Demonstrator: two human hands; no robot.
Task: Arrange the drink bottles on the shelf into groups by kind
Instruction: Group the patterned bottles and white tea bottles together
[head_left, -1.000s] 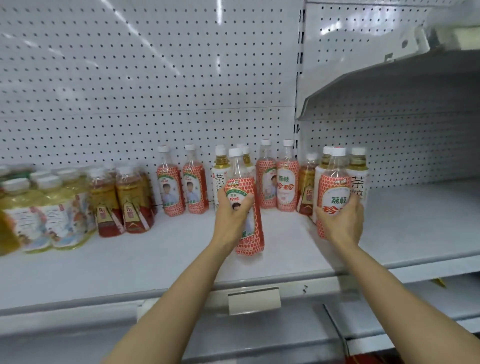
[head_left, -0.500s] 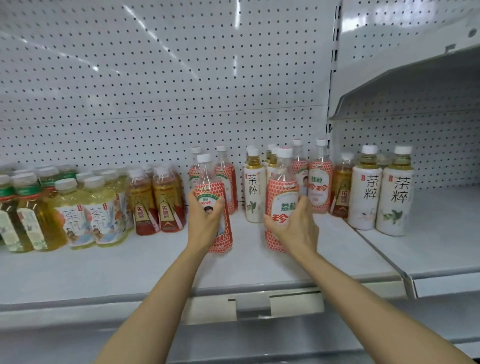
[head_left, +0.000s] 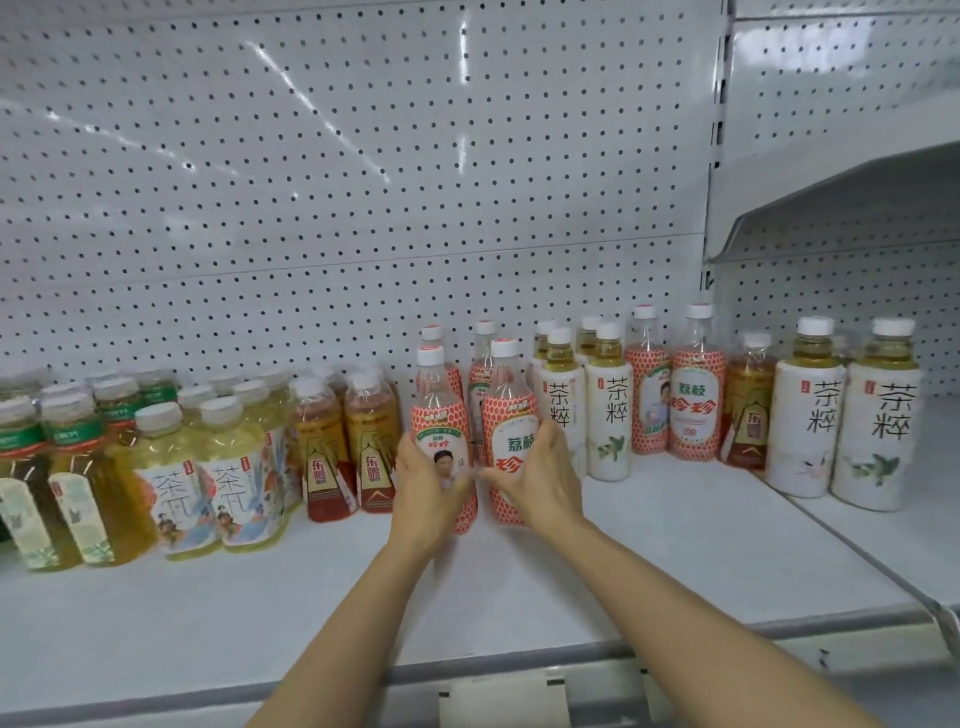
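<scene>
The left hand (head_left: 426, 483) and right hand (head_left: 540, 480), each gripping a red bottle (head_left: 441, 415), have moved them beside the back red bottles (head_left: 483, 364), growing that group.

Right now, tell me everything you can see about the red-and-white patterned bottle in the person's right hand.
The clear plastic bottle with a red-and-white scale-patterned sleeve has a white screw cap and a pale panel with red characters. It stands about upright, low over the white shelf; its base is hidden, so contact is unclear. The right hand grips its lower body, fingers curled round it. It sits close beside the matching bottle in the left hand.
</scene>
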